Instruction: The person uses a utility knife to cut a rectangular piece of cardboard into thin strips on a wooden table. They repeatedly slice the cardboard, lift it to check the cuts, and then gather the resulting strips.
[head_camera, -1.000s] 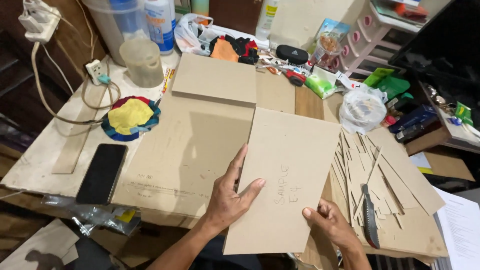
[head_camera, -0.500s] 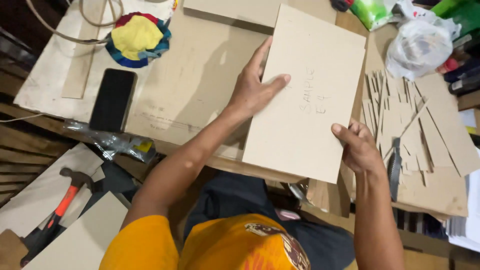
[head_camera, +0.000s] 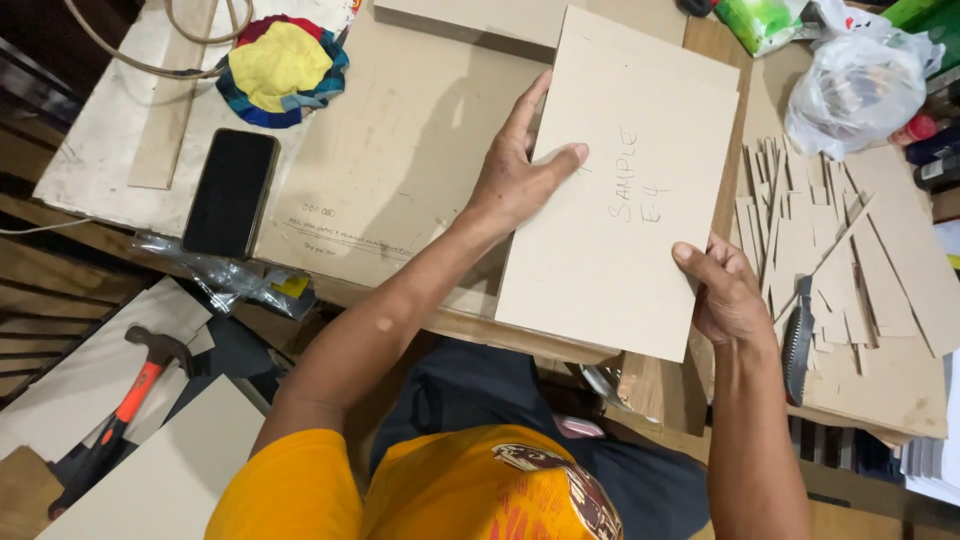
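Head view, looking straight down past an orange shirt (head_camera: 450, 490) at a crowded worktop (head_camera: 90, 170). Far to the left of the left hand, down on the floor, lies a hammer (head_camera: 120, 415) with an orange handle, next to pale boards (head_camera: 165, 475). Up on the worktop, still well left of that hand, a black phone (head_camera: 231, 192) lies flat, face dark, with a crumpled clear plastic bag (head_camera: 225, 280) just below it at the worktop's edge. Above the phone sits a yellow, red and blue cloth bundle (head_camera: 282, 62), with a loop of cable (head_camera: 150, 55) beside it. Under and around the left hand is a large brown sheet of board (head_camera: 400, 170), bare in the middle.

The left hand (head_camera: 520, 175) has its grip closed on the left edge of a tan rectangular panel (head_camera: 625, 190): the thumb lies on top, the fingers stretch along the edge. The panel is held between both hands, slightly tilted, over the near edge of the worktop, with handwriting on its face. The right hand (head_camera: 725, 295) takes the panel's lower right edge, thumb on top and fingers curled underneath.

Just right of the right hand a saw (head_camera: 797, 340) rests among a heap of thin cardboard offcuts (head_camera: 850, 260). Above those, well beyond the hand, sits a knotted white plastic bag (head_camera: 855, 90), and a green packet (head_camera: 760, 20) lies to its left.
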